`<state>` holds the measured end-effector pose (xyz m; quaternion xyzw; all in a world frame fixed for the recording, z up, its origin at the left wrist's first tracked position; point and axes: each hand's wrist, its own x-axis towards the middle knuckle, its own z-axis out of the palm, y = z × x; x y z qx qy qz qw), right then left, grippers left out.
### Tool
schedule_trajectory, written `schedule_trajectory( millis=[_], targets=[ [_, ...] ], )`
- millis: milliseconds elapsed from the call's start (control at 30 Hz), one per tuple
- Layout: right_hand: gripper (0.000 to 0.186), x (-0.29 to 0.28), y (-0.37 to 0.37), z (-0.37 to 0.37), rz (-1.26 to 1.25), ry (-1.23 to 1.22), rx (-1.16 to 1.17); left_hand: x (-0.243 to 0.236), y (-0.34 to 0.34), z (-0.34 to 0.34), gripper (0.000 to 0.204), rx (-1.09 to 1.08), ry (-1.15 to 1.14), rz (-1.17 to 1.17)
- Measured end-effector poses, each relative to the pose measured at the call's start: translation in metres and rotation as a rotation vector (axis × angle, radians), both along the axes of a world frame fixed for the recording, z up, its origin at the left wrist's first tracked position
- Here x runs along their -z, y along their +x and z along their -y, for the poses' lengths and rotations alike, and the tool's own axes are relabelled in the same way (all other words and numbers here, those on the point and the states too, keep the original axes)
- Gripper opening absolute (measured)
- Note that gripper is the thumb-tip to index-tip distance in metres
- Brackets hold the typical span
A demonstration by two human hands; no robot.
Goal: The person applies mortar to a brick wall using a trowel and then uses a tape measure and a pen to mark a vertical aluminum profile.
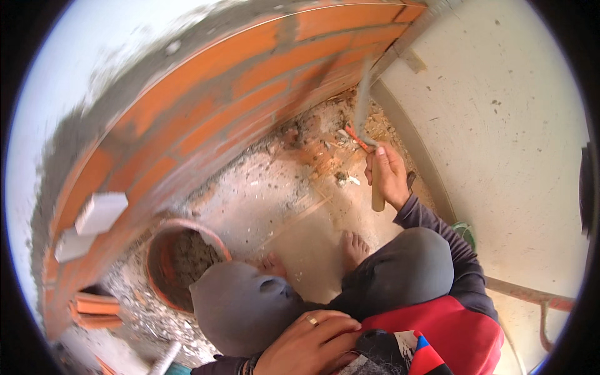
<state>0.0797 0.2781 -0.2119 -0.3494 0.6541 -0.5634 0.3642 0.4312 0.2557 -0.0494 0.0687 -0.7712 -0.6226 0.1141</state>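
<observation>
My right hand (pixel 390 175) is closed around the wooden handle of a trowel (pixel 378 192), held out ahead over the floor. The trowel's thin blade points away toward the brick wall (pixel 206 119) and is smeared by motion. Grey mortar fills the joints between the wall's orange bricks, and a taut pale line runs along its upper edge. My left hand (pixel 312 344) lies flat on my lap, fingers stretched out and holding nothing; a ring shows on one finger. To the left of my knees stands a round bucket (pixel 224 245) with grey mortar (pixel 194 256) in it.
Two pale blocks (pixel 100 212) sit against the wall at left, above some stacked orange bricks (pixel 95 306). Rubble (pixel 331 150) litters the wall's base. A pale panel (pixel 494 131) closes off the right side. My bare feet (pixel 355 247) are on the dusty floor.
</observation>
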Motion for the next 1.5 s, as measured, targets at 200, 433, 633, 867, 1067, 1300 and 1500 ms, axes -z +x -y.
schedule_trajectory(
  millis=[200,433,633,867,1067,1300,1500],
  targets=[
    [0.036,-0.032,-0.024,0.069,0.313,-0.128,0.296,-0.010,-0.027,0.009,0.042,0.011,-0.156,0.263],
    [0.030,-0.051,-0.057,0.102,0.495,-0.220,0.260,-0.009,-0.052,0.009,0.047,-0.075,-0.214,0.387],
    [0.030,-0.051,-0.065,0.105,0.464,-0.157,0.230,-0.011,-0.068,0.007,0.047,-0.081,-0.250,0.505],
    [0.032,-0.059,-0.025,0.097,0.469,-0.088,0.078,-0.003,-0.070,0.005,0.050,-0.076,-0.293,0.535],
    [0.031,-0.063,-0.002,0.101,0.488,-0.065,0.027,0.001,-0.066,0.005,0.050,-0.050,-0.304,0.575],
    [0.030,-0.063,0.022,0.104,0.481,-0.063,-0.017,-0.002,-0.059,0.003,0.050,-0.107,-0.313,0.516],
    [0.030,-0.061,0.042,0.106,0.502,-0.094,-0.086,-0.004,-0.054,0.004,0.053,-0.032,-0.323,0.646]
  ],
)
